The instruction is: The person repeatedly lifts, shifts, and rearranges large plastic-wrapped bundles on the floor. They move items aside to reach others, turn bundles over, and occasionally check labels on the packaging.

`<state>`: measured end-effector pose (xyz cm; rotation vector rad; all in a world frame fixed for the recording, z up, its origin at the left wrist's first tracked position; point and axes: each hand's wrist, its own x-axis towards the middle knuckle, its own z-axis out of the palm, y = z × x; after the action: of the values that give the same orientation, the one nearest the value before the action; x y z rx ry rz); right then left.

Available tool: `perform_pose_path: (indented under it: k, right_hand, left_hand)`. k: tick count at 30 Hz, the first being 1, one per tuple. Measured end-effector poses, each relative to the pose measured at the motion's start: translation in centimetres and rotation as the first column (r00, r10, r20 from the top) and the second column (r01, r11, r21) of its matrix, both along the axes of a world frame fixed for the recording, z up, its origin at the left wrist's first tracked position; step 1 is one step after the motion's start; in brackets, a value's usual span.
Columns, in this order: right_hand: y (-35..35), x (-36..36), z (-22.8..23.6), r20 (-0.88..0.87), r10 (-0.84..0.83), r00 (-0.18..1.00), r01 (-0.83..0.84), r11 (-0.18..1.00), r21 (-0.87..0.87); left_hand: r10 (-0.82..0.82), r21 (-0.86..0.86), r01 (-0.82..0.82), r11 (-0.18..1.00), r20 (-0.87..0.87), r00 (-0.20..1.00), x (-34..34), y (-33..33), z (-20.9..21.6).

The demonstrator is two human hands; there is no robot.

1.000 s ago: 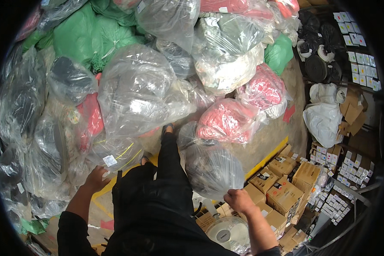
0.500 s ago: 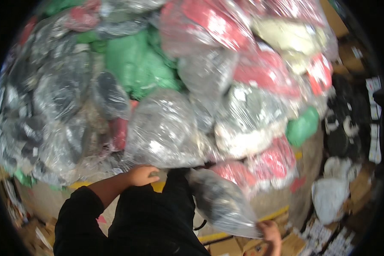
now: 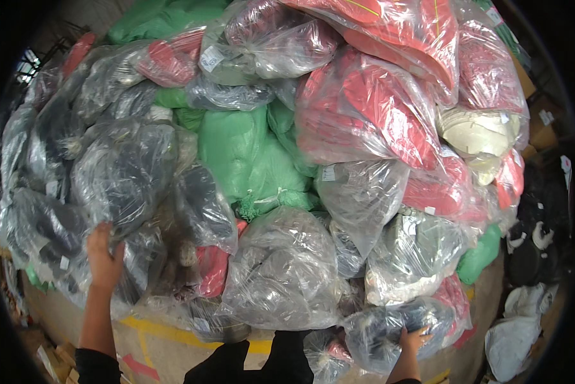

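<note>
My left hand (image 3: 104, 259) is raised at the left of the heap, its fingers apart, against a clear plastic bag of dark grey pieces (image 3: 124, 169). It grips nothing. On the lower right, my right hand (image 3: 413, 341) rests with outstretched fingers on a clear bag with dark contents (image 3: 380, 326). That bag lies at the heap's front edge, below a clear bag of grey and whitish pieces (image 3: 415, 253). Between my hands bulges a large clear bag of grey pieces (image 3: 281, 272); what the pieces are is hard to tell through the plastic.
Green sacks (image 3: 252, 153) sit in the middle of the heap. Bags of red pieces (image 3: 377, 109) are stacked high on the right. Yellow floor tape (image 3: 166, 331) runs along the front. Dark pieces (image 3: 530, 230) and a pale bag (image 3: 508, 342) lie at the far right.
My left hand has moved from near my legs up and left to the bags. The dark-filled bag has shifted right against the heap; my right hand has left its gathered end and rests on it.
</note>
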<state>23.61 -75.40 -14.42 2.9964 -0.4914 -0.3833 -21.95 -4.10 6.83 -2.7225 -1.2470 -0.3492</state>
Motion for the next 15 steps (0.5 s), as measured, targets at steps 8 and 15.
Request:
perform_pose_path:
  k: [8, 15]
  right_hand:
    - [38.3, 5.9, 14.7, 0.713, 0.593, 0.374, -0.857, 0.515, 0.021]
    - [58.7, 20.6, 16.9, 0.763, 0.638, -0.106, -0.798, 0.403, -0.448]
  left_hand:
    - [-0.079, -0.205, 0.16, 0.966, 0.353, 0.932, 14.0, 0.8, -3.5]
    - [-0.564, 0.237, 0.512, 0.826, 0.324, 0.76, 33.1, 6.9, -1.8]
